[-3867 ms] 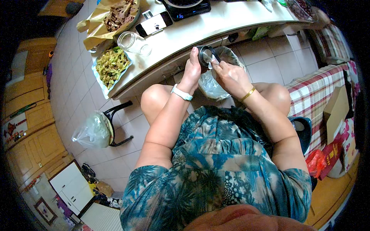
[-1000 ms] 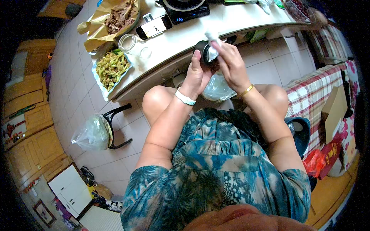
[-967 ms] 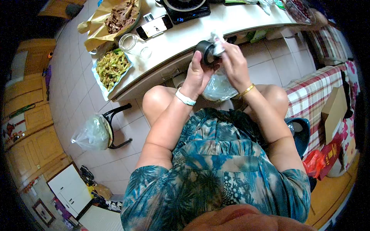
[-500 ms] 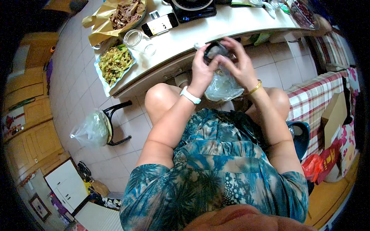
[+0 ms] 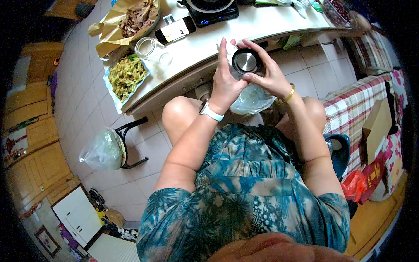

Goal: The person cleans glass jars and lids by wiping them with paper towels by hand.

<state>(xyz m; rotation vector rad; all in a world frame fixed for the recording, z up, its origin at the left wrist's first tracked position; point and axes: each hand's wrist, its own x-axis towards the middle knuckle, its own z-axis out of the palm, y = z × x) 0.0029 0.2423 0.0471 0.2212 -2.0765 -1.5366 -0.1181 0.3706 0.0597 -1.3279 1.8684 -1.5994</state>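
Tiled floor (image 5: 96, 83), wooden doors off to the left, white table (image 5: 266, 19) in front of you. Your right hand (image 5: 271, 77) has its fingers curled around the side of a black round cap (image 5: 247, 61), thumb at its near edge; a round metal face shows inside. Your left hand (image 5: 224, 84) is just beside it, fingers mostly straight, a bit of white tissue (image 5: 230, 51) at them; can't tell whether they grip the tissue or touch the cap. The cap is up off the table, just past its near edge, above a clear plastic bag (image 5: 252, 99).

Writing: blue digits on the black cooker (image 5: 214, 15), too blurred to read; phone (image 5: 175, 30) screen lit, text too small; gold marks on the dark red bag (image 5: 373, 178) to your right, illegible. Glass jar (image 5: 146, 46) near the phone, plate (image 5: 114, 97) of chopped greens (image 5: 126, 77) at the table's left corner.
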